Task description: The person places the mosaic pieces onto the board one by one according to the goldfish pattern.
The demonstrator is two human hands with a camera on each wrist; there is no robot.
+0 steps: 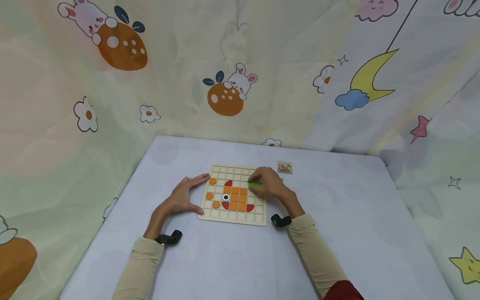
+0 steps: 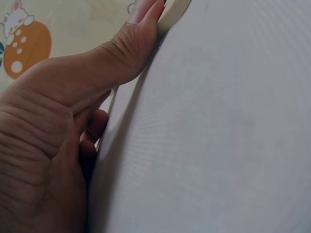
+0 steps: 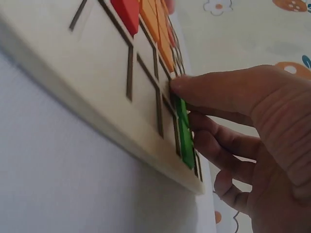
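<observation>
A square wooden grid board [image 1: 232, 216] lies on the table, bearing orange square tiles [image 1: 243, 198], red quarter-round tiles [image 1: 250, 207], orange discs [image 1: 209, 195] and an eye tile [image 1: 226, 197]. My left hand [image 1: 182, 195] rests against the board's left edge, thumb at the near corner and fingers farther up. Over the board's right side, my right hand [image 1: 267, 183] pinches a green tile [image 1: 255, 184] between thumb and fingers. In the right wrist view, green pieces [image 3: 184, 133] sit at the grid beside the thumb tip; the fingers partly hide the contact.
A small patterned picture card [image 1: 284, 167] lies beyond the board's far right corner. A bit of green [image 1: 282, 180] shows behind the right hand. A white cloth covers the table [image 1: 225, 266], and a printed curtain [image 1: 180, 83] hangs behind it.
</observation>
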